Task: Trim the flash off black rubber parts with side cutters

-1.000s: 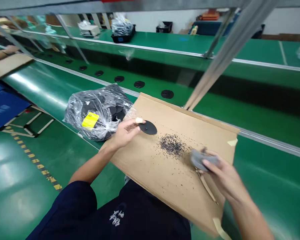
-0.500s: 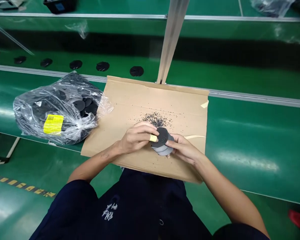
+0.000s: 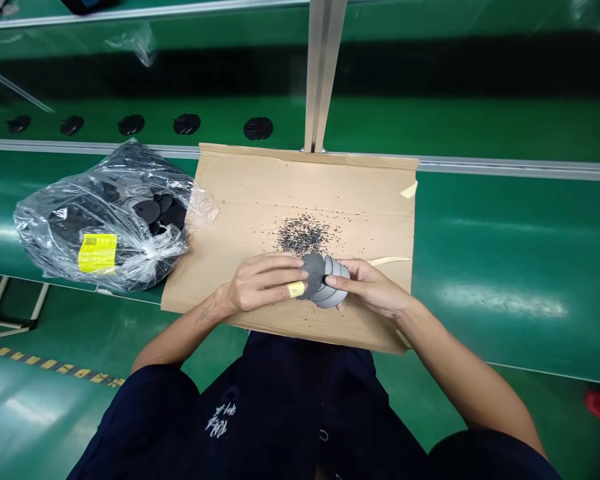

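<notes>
My right hand point(image 3: 367, 283) is closed round a stack of round grey discs point(image 3: 336, 283), its thumb lying across their face. At the left side of the stack, my left hand point(image 3: 265, 283) pinches a dark grey disc point(image 3: 314, 272) that overlaps the others and is tilted toward me. A strip of yellow tape is wrapped round one finger of that hand. Beneath both hands lies a sheet of brown cardboard point(image 3: 260, 177). Just beyond the discs, a heap of small black bits point(image 3: 303, 233) is scattered on it. The fingertips behind the stack are partly hidden.
Left of the cardboard rests a clear plastic bag point(image 3: 55, 200) of dark discs with a yellow label point(image 3: 97, 253). Several black pieces point(image 3: 258, 128) line the green surface behind. A metal post point(image 3: 320, 80) rises at the cardboard's back edge.
The dark disc under my left fingers has shifted left and now leans apart from the stack, which shows more fanned. The whole view has moved slightly.
</notes>
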Tool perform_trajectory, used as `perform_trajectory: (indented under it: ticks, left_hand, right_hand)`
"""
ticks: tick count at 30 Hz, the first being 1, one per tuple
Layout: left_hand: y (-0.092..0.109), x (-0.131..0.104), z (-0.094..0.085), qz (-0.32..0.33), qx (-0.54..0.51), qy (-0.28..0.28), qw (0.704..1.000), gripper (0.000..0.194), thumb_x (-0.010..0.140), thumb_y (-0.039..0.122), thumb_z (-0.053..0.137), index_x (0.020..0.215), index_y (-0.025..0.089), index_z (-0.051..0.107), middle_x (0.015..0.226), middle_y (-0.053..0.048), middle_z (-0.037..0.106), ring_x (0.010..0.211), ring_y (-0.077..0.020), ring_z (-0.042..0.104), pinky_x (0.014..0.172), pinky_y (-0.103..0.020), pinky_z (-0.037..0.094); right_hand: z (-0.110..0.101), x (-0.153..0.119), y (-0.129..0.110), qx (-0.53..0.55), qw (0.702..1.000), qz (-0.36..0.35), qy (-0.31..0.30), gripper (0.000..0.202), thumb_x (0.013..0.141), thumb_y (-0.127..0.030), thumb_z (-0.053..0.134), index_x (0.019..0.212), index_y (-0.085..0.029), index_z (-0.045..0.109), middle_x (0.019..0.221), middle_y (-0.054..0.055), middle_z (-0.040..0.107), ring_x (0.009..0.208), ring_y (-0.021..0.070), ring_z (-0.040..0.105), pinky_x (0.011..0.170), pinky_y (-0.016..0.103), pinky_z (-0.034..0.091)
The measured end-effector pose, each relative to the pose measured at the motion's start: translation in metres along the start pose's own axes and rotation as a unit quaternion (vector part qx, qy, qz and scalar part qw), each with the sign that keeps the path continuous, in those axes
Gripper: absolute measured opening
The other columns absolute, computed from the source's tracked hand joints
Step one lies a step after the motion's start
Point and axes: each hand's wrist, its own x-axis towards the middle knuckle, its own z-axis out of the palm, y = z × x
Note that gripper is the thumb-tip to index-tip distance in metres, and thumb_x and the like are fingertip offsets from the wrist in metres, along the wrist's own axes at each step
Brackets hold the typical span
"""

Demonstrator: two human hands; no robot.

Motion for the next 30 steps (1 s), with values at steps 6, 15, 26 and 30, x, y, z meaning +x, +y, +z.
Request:
perform_trajectory:
  ticks: [6, 15, 26, 30]
  left_hand:
    - [0.000, -0.003, 0.008, 0.011, -0.001, -0.007, 1.000, 0.010, 0.098, 0.014, 0.064, 0.101, 0.019, 0.072, 0.111, -0.002, 0.080, 0.114, -0.0158, 0.074, 0.102, -0.036, 0.065]
    - [0.016, 0.003, 0.021, -0.267, -0.146, 0.101, 0.947, 0.047, 0.099, 0.047, 0.062, 0.134, 0.016, 0.062, 0.111, -0.012, 0.069, 0.096, -0.0181, 0.068, 0.080, -0.033, 0.062]
    - [0.020, 0.018, 0.026, -0.176, -0.047, 0.054, 0.982, 0.021, 0.098, 0.028, 0.066, 0.114, 0.014, 0.065, 0.094, -0.006, 0.069, 0.082, -0.0140, 0.065, 0.072, -0.027, 0.059]
    - [0.021, 0.021, 0.026, -0.178, -0.063, 0.053, 0.981, 0.023, 0.096, 0.028, 0.069, 0.112, 0.013, 0.065, 0.091, -0.005, 0.069, 0.079, -0.0129, 0.064, 0.069, -0.026, 0.058]
  right_hand:
    - [0.002, 0.002, 0.000, -0.030, 0.999, -0.026, -0.011, 0.040, 0.080, -0.050, 0.084, 0.088, -0.014, 0.069, 0.071, -0.001, 0.069, 0.060, 0.0093, 0.063, 0.055, 0.021, 0.053]
    - [0.011, -0.006, 0.009, -0.278, 0.925, -0.218, 0.143, 0.026, 0.095, -0.038, 0.069, 0.112, -0.020, 0.077, 0.116, 0.008, 0.078, 0.111, 0.0232, 0.073, 0.100, 0.039, 0.059]
    - [0.012, -0.014, 0.015, -0.501, 0.767, -0.360, 0.180, 0.034, 0.098, -0.021, 0.064, 0.132, -0.017, 0.068, 0.118, 0.013, 0.076, 0.105, 0.0235, 0.075, 0.091, 0.038, 0.065]
    - [0.008, -0.015, 0.013, -0.517, 0.753, -0.378, 0.153, 0.032, 0.100, -0.015, 0.058, 0.130, -0.014, 0.067, 0.107, 0.013, 0.077, 0.093, 0.0197, 0.076, 0.082, 0.032, 0.065]
